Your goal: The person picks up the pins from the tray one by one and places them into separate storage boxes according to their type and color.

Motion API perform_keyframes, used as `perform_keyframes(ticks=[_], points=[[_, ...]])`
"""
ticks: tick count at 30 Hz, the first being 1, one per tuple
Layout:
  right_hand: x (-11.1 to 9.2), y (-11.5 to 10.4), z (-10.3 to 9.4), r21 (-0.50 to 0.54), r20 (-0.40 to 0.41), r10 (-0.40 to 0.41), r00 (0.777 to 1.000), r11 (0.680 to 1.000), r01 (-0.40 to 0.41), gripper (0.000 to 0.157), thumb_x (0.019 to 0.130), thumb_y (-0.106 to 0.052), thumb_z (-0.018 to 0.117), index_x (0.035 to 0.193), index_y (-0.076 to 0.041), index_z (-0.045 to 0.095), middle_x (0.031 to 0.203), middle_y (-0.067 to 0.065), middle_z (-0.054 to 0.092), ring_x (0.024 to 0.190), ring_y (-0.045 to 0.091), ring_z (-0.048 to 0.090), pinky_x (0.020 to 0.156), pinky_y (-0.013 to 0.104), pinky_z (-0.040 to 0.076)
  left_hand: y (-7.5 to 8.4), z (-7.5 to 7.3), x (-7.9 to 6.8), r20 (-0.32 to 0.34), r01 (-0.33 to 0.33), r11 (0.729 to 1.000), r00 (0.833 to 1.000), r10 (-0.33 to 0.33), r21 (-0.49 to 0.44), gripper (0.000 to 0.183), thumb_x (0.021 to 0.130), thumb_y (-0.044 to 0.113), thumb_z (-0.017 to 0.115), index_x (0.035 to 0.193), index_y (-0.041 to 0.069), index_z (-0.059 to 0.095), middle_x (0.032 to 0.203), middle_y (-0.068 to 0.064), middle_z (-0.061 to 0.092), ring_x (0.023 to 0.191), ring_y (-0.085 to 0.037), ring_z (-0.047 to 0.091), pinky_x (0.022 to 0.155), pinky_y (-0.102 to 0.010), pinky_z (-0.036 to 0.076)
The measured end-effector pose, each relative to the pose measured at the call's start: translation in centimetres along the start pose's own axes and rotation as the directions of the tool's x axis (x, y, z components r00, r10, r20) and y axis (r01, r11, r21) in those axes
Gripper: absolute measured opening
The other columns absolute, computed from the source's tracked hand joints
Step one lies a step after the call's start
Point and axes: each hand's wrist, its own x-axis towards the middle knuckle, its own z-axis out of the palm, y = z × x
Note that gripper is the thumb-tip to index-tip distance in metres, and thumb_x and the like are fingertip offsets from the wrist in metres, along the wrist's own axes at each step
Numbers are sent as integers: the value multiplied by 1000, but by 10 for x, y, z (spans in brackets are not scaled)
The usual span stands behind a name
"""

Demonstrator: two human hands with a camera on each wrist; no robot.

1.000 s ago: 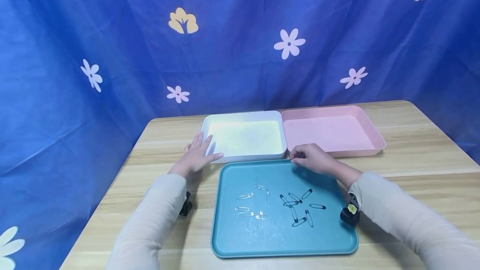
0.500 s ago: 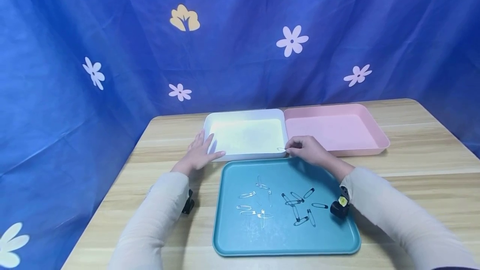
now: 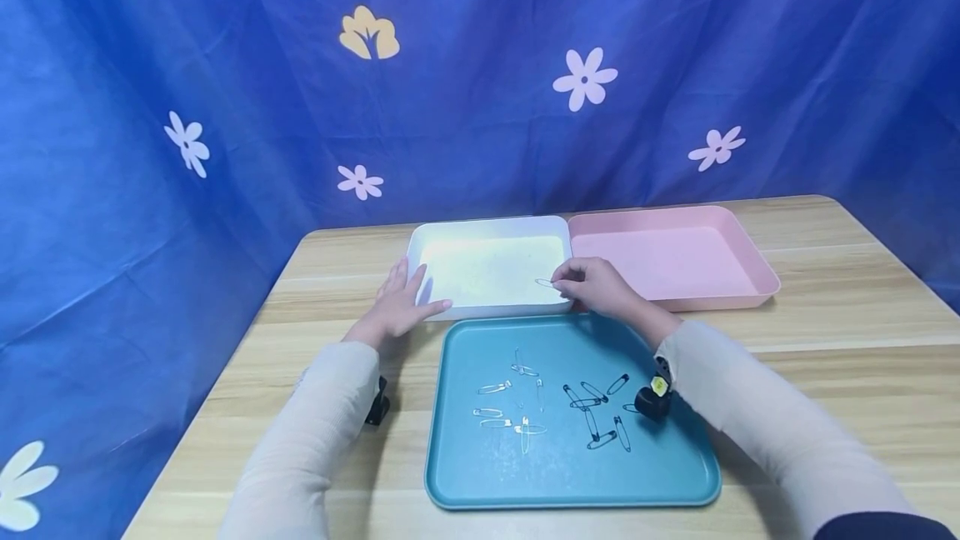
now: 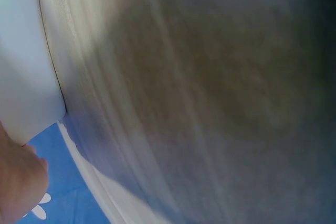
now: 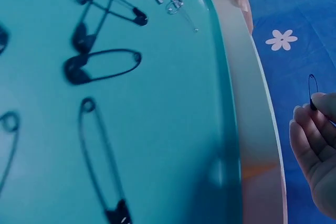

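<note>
My right hand point(image 3: 596, 286) pinches a safety pin point(image 3: 544, 282) by one end between thumb and fingertips, over the right part of the white tray point(image 3: 491, 312). In the right wrist view the safety pin point(image 5: 312, 90) stands upright with its dark clasp at the fingers. Spread fingers of my left hand point(image 3: 397, 302) rest on the white tray's left side. Below, a teal tray point(image 3: 573, 496) bears silver safety pins point(image 3: 491, 412) on its left half and black safety pins point(image 3: 591, 422) on its right half.
A pink tray point(image 3: 667, 304) adjoins the white one on the right. All three trays stand on a wooden table point(image 3: 840, 290). Behind the table hangs a blue cloth point(image 3: 465, 107) with flowers. My right wrist's camera point(image 3: 652, 402) hangs over the teal tray's right side.
My right hand has moved from the teal tray's far edge up and left over the white tray, with the safety pin pinched in it. The left hand stays at the white tray.
</note>
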Motion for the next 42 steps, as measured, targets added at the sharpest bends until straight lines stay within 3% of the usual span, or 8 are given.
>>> perform_keyframes(ticks=[8, 16, 24, 29, 37, 42], points=[[11, -4, 6, 46, -26, -8, 1000, 999, 9, 14, 83, -11, 57, 92, 0, 61, 82, 17, 59, 70, 24, 54, 48, 42, 48, -1, 0, 1, -1, -4, 1000, 1000, 4, 29, 95, 74, 70, 36, 139, 5, 9, 140, -22, -11, 126, -37, -9, 99, -53, 2], [22, -5, 12, -2, -60, -45, 997, 999, 45, 15, 83, -12, 57, 91, 0, 62, 91, 19, 61, 73, 20, 57, 68, 36, 47, -1, 1, 2, -1, -7, 1000, 1000, 7, 31, 95, 74, 70, 36, 139, 6, 10, 140, -21, -12, 126, -36, -10, 99, -52, 2], [34, -9, 19, 62, -54, 18, 998, 998, -14, 13, 83, -8, 56, 92, 1, 61, 92, 20, 59, 76, 24, 56, 73, 40, 46, 0, 0, 1, 1, -6, 999, 1000, 6, 36, 95, 74, 70, 35, 138, 5, 11, 140, -22, -11, 126, -36, -9, 99, -52, 3], [41, -10, 22, 21, -39, 45, 998, 999, -44, 12, 84, -8, 55, 90, 0, 61, 90, 14, 60, 78, 24, 58, 72, 32, 46, 0, 0, 0, 4, -10, 999, 1000, 9, 36, 96, 74, 71, 34, 138, 5, 10, 140, -22, -11, 126, -36, -10, 99, -52, 3], [53, -9, 30, -73, -16, -19, 1000, 997, 18, 12, 83, -7, 55, 87, 2, 62, 81, 16, 61, 64, 15, 55, 61, 25, 46, 0, -1, -1, 6, -8, 1000, 1000, 7, 14, 91, 77, 68, 33, 139, 6, 10, 140, -21, -11, 126, -34, -11, 100, -51, 2], [58, -10, 34, -124, -6, -15, 1000, 992, 14, 12, 83, -7, 55, 86, 1, 63, 75, 14, 61, 61, 15, 53, 57, 23, 43, 2, -2, -2, 4, -9, 1000, 1000, 9, 19, 90, 77, 68, 32, 138, 6, 11, 140, -21, -10, 126, -33, -12, 100, -50, 1]])
